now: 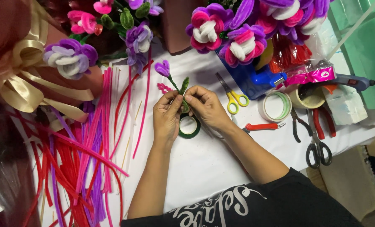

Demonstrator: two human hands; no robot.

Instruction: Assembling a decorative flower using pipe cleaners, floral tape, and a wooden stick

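— Gold ribbon bow [17,80] on the far left, is that right?

— Yes, and just below it a spread of pipe cleaners [84,155], red, pink and purple, lies across the white desk [204,168].

— What are the hands doing?

— Both meet at the middle of the desk. The left hand [166,117] pinches the green stem of a small purple flower [163,68] between thumb and fingertips, closed tight on it. The right hand [206,105] pinches the same stem just beside it, fingers drawn narrow around the green leaf part. The flower head points up and away from the person, above the left hand.

— Anything under them?

— A roll of green tape [189,126] lies on the desk, partly hidden by the hands.

— And further right?

— Yellow-handled scissors [233,96], then a red-handled cutter [263,126], a pale tape roll [275,106], pliers with red grips [322,122] and black scissors [317,151]. A glue gun [347,80] rests near the far right, below a bunch of purple, pink and white flowers [246,25].
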